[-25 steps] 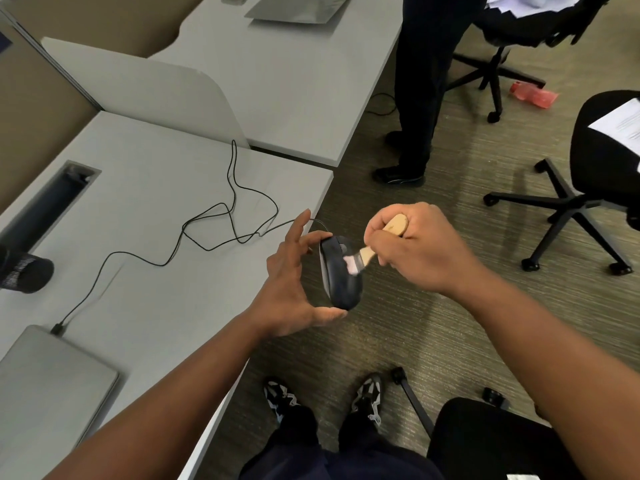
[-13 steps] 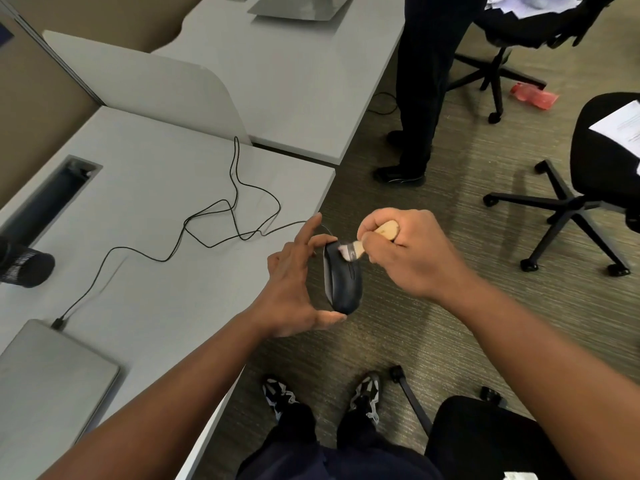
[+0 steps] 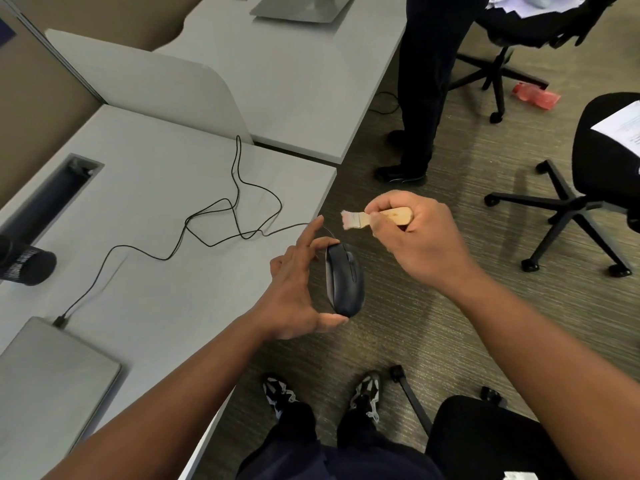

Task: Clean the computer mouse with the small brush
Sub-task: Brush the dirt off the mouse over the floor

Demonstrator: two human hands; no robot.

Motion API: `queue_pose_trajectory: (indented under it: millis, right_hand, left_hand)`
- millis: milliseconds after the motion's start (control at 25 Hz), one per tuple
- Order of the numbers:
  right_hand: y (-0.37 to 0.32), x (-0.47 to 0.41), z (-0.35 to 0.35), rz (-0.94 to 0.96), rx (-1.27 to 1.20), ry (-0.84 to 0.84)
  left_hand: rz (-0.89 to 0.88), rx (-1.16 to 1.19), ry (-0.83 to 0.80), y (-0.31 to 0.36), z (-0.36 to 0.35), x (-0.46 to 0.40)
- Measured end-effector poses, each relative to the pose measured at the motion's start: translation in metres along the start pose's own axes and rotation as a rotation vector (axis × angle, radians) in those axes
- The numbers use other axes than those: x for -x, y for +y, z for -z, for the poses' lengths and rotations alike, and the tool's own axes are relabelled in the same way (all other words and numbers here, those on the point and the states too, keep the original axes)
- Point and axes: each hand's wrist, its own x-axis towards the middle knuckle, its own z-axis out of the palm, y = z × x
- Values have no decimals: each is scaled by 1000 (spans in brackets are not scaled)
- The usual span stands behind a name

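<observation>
Two hands work past the counter (image 3: pixel 180 188) edge. Left hand (image 3: pixel 294 289) pinches the mouse (image 3: pixel 344 284) end to end, thumb and fingers spread, top turned right for brushing. Right hand (image 3: pixel 422 240) grips the brush (image 3: pixel 374 218), bristles just above, not touching. Cable (image 3: pixel 214 216) trails left to a laptop (image 3: pixel 48 375); chairs (image 3: pixel 581 202) stand right, nothing obstructing.

Left hand (image 3: pixel 294 289) pinches black mouse (image 3: pixel 344 284) on edge off the desk (image 3: pixel 166 271); right hand (image 3: pixel 420 240) grips small brush (image 3: pixel 367 218) above it, apart.
</observation>
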Motion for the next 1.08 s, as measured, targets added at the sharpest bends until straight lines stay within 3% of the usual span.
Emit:
queue_pose_trajectory:
  millis: [200, 400, 520, 640, 800, 880, 1080]
  right_hand:
    - [1, -9, 22, -209, -179, -202]
    - [9, -12, 17, -259, -207, -173]
    - [14, -12, 9, -224, -186, -86]
    - [20, -9, -1, -57, 0, -16]
    - [21, -10, 2, 25, 72, -25]
    - [18, -14, 13, -19, 8, -87]
    - [10, -19, 22, -85, -18, -432]
  left_hand:
    - [0, 80, -4, -3, 1, -4]
    - [7, 137, -43, -5, 1, -7]
    - [2, 122, -66, -3, 1, -7]
    - [2, 118, -76, -1, 1, -8]
    - [13, 126, -86, 0, 3, -11]
    - [20, 132, -94, 0, 5, -12]
    - [7, 133, -127, 2, 6, -12]
